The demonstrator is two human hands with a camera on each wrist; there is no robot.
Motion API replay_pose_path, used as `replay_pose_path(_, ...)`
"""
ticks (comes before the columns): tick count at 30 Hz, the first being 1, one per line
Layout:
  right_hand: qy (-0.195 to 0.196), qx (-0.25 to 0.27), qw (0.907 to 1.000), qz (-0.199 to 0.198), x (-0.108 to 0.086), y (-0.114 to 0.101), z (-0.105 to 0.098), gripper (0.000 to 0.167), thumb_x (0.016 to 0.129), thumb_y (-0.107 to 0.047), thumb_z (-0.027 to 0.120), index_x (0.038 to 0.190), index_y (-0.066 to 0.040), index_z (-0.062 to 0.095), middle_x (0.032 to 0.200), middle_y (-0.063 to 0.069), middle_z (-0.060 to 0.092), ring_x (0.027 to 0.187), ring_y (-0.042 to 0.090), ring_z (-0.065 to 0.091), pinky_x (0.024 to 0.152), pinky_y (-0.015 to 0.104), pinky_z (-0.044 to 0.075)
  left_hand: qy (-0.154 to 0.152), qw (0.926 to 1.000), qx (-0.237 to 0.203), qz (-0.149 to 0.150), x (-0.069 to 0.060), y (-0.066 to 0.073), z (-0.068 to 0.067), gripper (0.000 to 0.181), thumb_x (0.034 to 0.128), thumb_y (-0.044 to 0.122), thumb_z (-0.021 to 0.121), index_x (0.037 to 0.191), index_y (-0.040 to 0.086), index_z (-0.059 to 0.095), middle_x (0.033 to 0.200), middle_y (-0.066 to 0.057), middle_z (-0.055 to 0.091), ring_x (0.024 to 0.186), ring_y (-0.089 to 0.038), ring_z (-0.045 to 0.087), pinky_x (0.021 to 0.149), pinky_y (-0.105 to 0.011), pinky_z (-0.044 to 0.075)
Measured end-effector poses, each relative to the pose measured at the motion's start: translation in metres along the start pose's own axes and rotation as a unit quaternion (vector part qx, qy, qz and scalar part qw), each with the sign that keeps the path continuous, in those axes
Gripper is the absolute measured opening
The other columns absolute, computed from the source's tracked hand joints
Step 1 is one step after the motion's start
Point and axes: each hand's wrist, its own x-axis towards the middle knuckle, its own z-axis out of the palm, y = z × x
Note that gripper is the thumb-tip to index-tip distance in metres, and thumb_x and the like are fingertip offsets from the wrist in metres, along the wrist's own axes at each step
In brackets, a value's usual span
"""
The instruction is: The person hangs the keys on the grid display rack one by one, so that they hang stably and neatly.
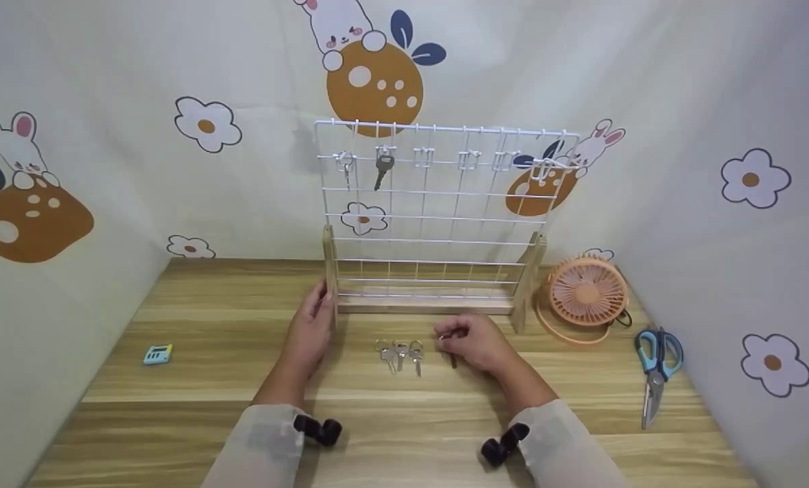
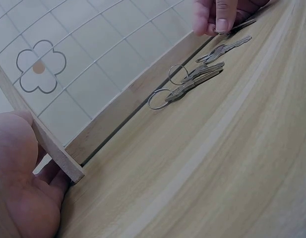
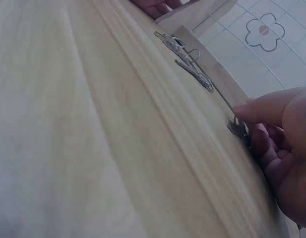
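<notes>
Working at a wood-grain table (image 1: 411, 420), facing a pale wall covering (image 1: 255, 190) printed with rabbits, round orange fruit and flowers, and seeing that print running along both sides too. Pinching a key (image 1: 453, 361) between the thumb and fingers of the right hand (image 1: 475, 339), holding it low over the wood (cannot tell whether touching it), just right of three ringed keys (image 1: 400, 350) lying in a row on the surface. Grasping a wire rack (image 1: 425, 306) by its left wooden post with the left hand (image 1: 312, 329), down near the tabletop. Seeing two hanging keys (image 1: 385, 165) on the rack's upper left hooks, and a printed flower showing through the white grid. Sharing the table, at the right, with a round orange fan (image 1: 586, 293) standing just beside the rack, and with scissors (image 1: 656, 376) lying nearer, blades toward the body. Seeing a small blue timer (image 1: 158, 354) lying well apart at the left, and bands of lighter and darker grain running sideways across the tabletop.
</notes>
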Motion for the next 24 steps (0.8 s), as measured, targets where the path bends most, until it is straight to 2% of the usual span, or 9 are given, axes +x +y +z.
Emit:
replay_pose_path(4, 0.006, 0.012, 0.9999, -0.003, 0.000, 0.001, -0.001, 0.015, 0.091, -0.007, 0.083, 0.106, -0.005, 0.083, 0.100, 0.009, 0.083, 0.086, 0.008, 0.073, 0.079, 0.020, 0.060, 0.000, 1.0000, -0.007, -0.001, 0.000, 0.000, 0.000, 0.059, 0.1149, 0.046, 0.045, 0.170, 0.027, 0.032, 0.175, -0.008, 0.035, 0.163, -0.033, 0.032, 0.135, -0.054, 0.027)
replay_pose_path(8, 0.019, 0.062, 0.9979, 0.004, 0.000, -0.005, -0.002, 0.018, 0.093, -0.011, 0.083, 0.108, -0.003, 0.082, 0.106, 0.011, 0.084, 0.090, 0.012, 0.076, 0.081, 0.023, 0.063, 0.001, 1.0000, -0.008, -0.003, 0.001, 0.001, 0.000, 0.058, 0.1149, 0.045, 0.045, 0.169, 0.029, 0.033, 0.175, -0.006, 0.036, 0.163, -0.032, 0.033, 0.135, -0.054, 0.027)
replay_pose_path(14, 0.071, 0.148, 0.9864, -0.008, -0.004, -0.035, -0.007, 0.023, 0.093, -0.011, 0.084, 0.113, 0.001, 0.081, 0.102, 0.006, 0.083, 0.087, 0.011, 0.075, 0.080, 0.029, 0.066, 0.003, 1.0000, -0.002, -0.003, 0.000, 0.001, 0.000, 0.058, 0.1147, 0.046, 0.046, 0.169, 0.030, 0.034, 0.176, -0.007, 0.035, 0.163, -0.034, 0.032, 0.134, -0.056, 0.027)
replay_pose_path(17, 0.096, 0.196, 0.9753, -0.035, -0.010, -0.059, -0.012, 0.024, 0.094, -0.006, 0.081, 0.114, 0.005, 0.079, 0.099, 0.004, 0.081, 0.085, 0.012, 0.074, 0.080, 0.028, 0.066, -0.002, 1.0000, 0.005, -0.002, -0.001, 0.001, 0.000, 0.060, 0.1149, 0.047, 0.044, 0.170, 0.028, 0.031, 0.176, -0.008, 0.034, 0.163, -0.035, 0.031, 0.134, -0.056, 0.026)
replay_pose_path(19, 0.109, 0.240, 0.9632, -0.050, -0.012, -0.075, -0.016, 0.022, 0.094, -0.002, 0.079, 0.114, 0.008, 0.077, 0.096, 0.004, 0.080, 0.082, 0.013, 0.074, 0.078, 0.029, 0.066, -0.004, 1.0000, 0.007, -0.003, -0.001, 0.001, 0.001, 0.061, 0.1149, 0.048, 0.043, 0.170, 0.026, 0.030, 0.176, -0.009, 0.033, 0.164, -0.034, 0.030, 0.135, -0.055, 0.026)
replay_pose_path(22, 0.128, 0.295, 0.9440, -0.072, -0.013, -0.099, -0.022, 0.017, 0.095, 0.004, 0.076, 0.111, 0.006, 0.078, 0.091, 0.002, 0.079, 0.080, 0.013, 0.073, 0.078, 0.029, 0.066, -0.004, 0.9999, 0.006, -0.008, -0.001, 0.002, 0.001, 0.062, 0.1150, 0.049, 0.042, 0.171, 0.025, 0.029, 0.177, -0.008, 0.031, 0.164, -0.033, 0.028, 0.135, -0.054, 0.026)
replay_pose_path(24, 0.137, 0.312, 0.9358, -0.091, -0.011, -0.114, -0.027, 0.015, 0.095, 0.007, 0.074, 0.109, 0.005, 0.078, 0.089, 0.001, 0.078, 0.079, 0.013, 0.072, 0.079, 0.028, 0.066, -0.001, 1.0000, 0.002, -0.008, -0.001, 0.002, 0.001, 0.062, 0.1150, 0.048, 0.043, 0.171, 0.025, 0.030, 0.177, -0.008, 0.032, 0.164, -0.033, 0.029, 0.135, -0.054, 0.026)
